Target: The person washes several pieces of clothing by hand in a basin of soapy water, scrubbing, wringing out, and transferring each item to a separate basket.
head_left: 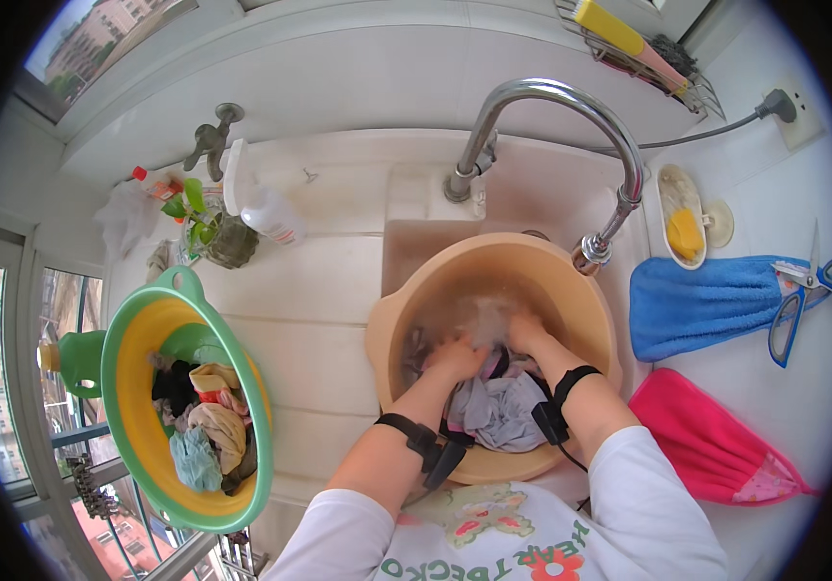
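Both of my arms reach down into a peach-coloured plastic basin (378, 334) that holds cloudy water and wet clothes. My left hand (461, 356) is at the water near the basin's middle, and my right hand (524, 331) is just to its right and a little farther away. A pale wet cloth (488, 320) shows blurred between them. Cloudy water and blur hide the fingers of both hands, so their grip does not show. Closer to me, a light grey garment (501, 412) lies bunched in the basin, with darker fabric around it.
A chrome faucet (571, 90) arches over the basin's far right. On the left stands a green-and-yellow tub (123, 387) of clothes, near a plant jar (232, 242) and a white bottle (271, 215). Blue (692, 305) and pink towels (706, 436) and scissors (803, 281) hang at right.
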{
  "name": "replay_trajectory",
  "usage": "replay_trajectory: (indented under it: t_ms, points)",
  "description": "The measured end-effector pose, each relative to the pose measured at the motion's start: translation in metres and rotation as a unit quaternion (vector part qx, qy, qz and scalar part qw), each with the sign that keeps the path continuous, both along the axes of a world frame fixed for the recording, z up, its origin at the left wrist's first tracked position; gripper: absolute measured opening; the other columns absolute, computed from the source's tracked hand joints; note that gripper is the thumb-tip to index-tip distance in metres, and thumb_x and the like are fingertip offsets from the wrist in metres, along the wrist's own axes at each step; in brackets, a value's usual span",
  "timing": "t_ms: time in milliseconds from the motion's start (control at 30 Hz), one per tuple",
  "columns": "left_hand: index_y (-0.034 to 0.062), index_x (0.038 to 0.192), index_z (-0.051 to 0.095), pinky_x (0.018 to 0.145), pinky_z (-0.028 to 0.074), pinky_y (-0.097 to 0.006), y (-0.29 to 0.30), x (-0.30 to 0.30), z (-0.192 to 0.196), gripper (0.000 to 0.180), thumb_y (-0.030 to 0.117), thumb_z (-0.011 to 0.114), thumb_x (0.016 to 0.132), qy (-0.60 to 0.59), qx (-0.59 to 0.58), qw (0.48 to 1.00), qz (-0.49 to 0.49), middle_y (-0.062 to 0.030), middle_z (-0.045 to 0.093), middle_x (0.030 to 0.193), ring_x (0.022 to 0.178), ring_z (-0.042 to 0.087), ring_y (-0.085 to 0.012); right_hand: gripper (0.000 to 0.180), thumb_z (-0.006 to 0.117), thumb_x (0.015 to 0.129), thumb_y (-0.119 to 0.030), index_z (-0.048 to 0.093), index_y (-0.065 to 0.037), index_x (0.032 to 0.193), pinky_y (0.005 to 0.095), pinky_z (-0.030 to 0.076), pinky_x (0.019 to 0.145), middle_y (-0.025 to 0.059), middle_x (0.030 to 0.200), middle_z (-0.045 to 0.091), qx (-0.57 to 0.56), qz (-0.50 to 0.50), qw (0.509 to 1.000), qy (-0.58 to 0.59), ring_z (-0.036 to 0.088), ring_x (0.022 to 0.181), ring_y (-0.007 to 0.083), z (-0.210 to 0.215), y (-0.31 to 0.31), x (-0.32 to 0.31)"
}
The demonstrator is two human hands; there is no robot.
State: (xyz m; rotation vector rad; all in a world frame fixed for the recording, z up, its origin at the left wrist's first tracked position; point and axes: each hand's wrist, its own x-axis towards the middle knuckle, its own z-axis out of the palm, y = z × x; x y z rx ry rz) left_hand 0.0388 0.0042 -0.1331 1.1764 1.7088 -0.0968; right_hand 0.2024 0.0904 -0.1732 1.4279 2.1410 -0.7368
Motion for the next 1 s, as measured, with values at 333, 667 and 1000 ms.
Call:
replay_trajectory:
  t_ms: [333, 667, 1000]
  points:
    - [0.0048, 0.139, 0.04, 0.107, 0.028, -0.031, 0.024, -0.001, 0.005, 0.073, 0.058, 0.044, 0.088, -0.353, 0.158, 0.819, 0.424, -0.0166, 0.041, 0.142, 0.133, 0.036, -0.0288, 0.03, 0.064, 0.065, -0.009, 0.066, -0.003, 0.094, 0.0346, 0.048, 0.073, 0.0143, 0.086, 0.059, 0.036, -0.041, 0.924, 0.378, 0.06, 0.081, 0.0288, 0.208, 0.002, -0.007]
    - [0.0202, 0.131, 0.047, 0.105, 0.033, -0.048, 0.017, -0.019, 0.097, 0.071, 0.073, 0.034, 0.085, -0.791, -0.023, 0.471, 0.389, -0.0064, 0.05, 0.134, 0.126, 0.044, -0.0274, 0.025, 0.063, 0.073, -0.017, 0.063, 0.004, 0.087, 0.0333, 0.043, 0.077, 0.0133, 0.09, 0.053, 0.142, -0.033, 0.851, 0.505, 0.054, 0.085, 0.0266, 0.299, -0.035, -0.035]
    - [0.0097, 0.125, 0.051, 0.098, 0.043, -0.044, 0.018, -0.013, 0.069, 0.075, 0.071, 0.042, 0.083, -0.818, -0.09, 0.384, 0.42, -0.0119, 0.056, 0.123, 0.115, 0.053, -0.0294, 0.039, 0.07, 0.072, -0.028, 0.061, -0.014, 0.107, 0.061, 0.027, 0.099, 0.0187, 0.141, 0.03, 0.402, 0.127, 0.864, 0.276, 0.028, 0.124, 0.0503, 0.195, -0.086, -0.066]
